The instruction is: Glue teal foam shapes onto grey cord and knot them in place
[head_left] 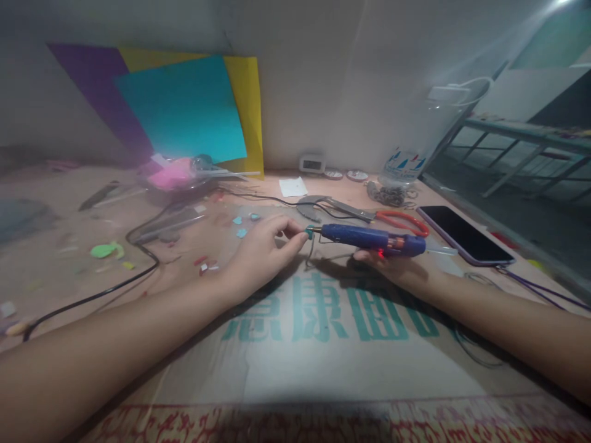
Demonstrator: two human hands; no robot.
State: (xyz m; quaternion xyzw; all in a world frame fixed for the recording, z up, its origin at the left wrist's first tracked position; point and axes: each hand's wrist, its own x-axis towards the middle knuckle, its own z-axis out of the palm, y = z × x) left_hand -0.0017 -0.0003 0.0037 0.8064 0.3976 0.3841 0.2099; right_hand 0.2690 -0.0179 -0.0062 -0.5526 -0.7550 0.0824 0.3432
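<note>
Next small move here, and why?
Probably dab a little glue onto the small teal piece: the left hand pinches it right at the nozzle of the blue hot-glue gun, which the right hand holds with its red light glowing. Whether glue is already out is too small to tell.

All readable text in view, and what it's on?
"康面": green print on the cardboard; characters either side partly covered or unclear.
Bottle: lettering below the coloured print, too blurred to read.
Small display: too blurred.
Two round tins: labels too small.
Glue gun: no legible text.
</note>
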